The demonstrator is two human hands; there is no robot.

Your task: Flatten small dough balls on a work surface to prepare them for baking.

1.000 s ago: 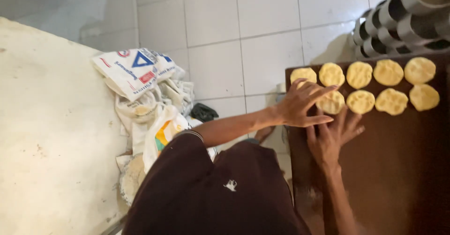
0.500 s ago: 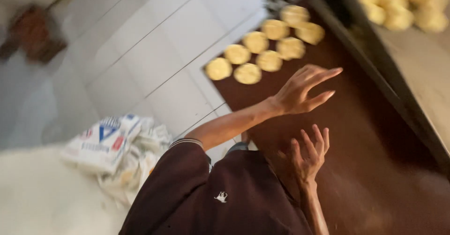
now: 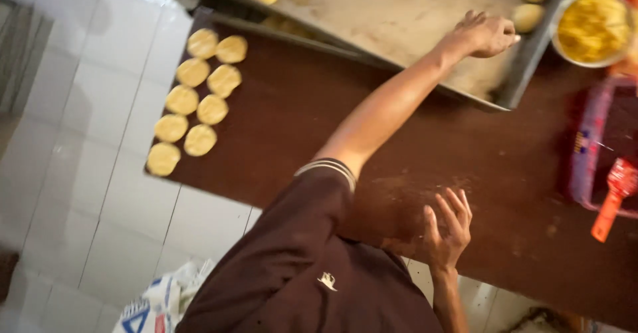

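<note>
Two hands in view, wearer's torso hiding part of the brown board. Left hand curls loosely over the metal tray, fingertips hard to make out, just beside a round dough ball. Right hand spread flat on the floury board near its edge. Flattened dough discs sit well away from both hands, bare board between.

Metal tray behind board; 8 dough discs at left.
</note>
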